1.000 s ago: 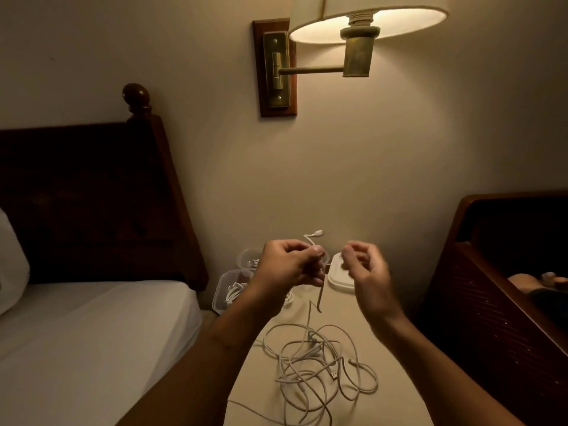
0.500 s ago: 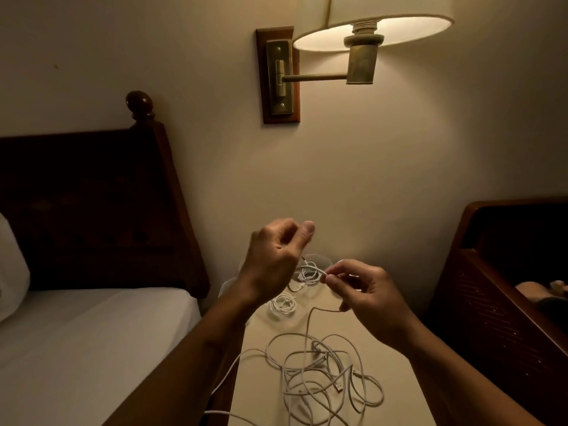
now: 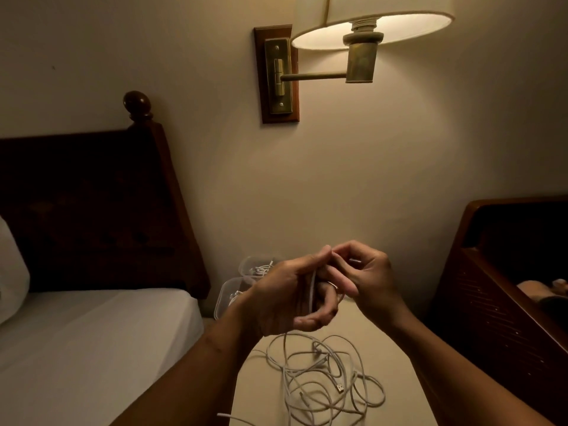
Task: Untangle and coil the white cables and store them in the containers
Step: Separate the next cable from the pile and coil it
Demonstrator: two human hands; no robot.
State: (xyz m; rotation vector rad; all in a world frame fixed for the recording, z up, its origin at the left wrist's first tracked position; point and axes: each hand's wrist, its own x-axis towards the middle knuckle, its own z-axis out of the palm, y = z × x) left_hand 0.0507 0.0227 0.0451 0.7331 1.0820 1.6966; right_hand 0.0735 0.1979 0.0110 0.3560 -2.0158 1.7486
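We found two clear containers [image 3: 229, 298] at the far left edge of the bedside table [image 3: 365, 327], at ten o'clock from the left hand [image 3: 285, 302]. Each held some white cable, but we could not tell how neatly it was coiled. The left hand was raised above the table with its fingers curled inward. A strand of white cable [image 3: 312, 290] ran upright across them, apparently wound round the fingers as a former. At six o'clock from that hand the tangle [image 3: 325, 382] lay loose on the tabletop, a USB plug [image 3: 339, 388] showing among its loops, and the held strand appeared to feed down into it. The right hand [image 3: 367, 278], at two o'clock from the left and meeting it at the fingertips, had thumb and forefinger pinched together, seemingly on the cable, with the other fingers loosely bent. The grip point itself was too dim to confirm. In our judgement the step in hand was winding one cable into a coil. To do it well, the left fingers should hold one spread so the turns match, and the right hand should lay each turn beside the last under light tension. The feed should be lifted clear of the tangle, not pulled, since a hard pull would likely tighten the crossings below.
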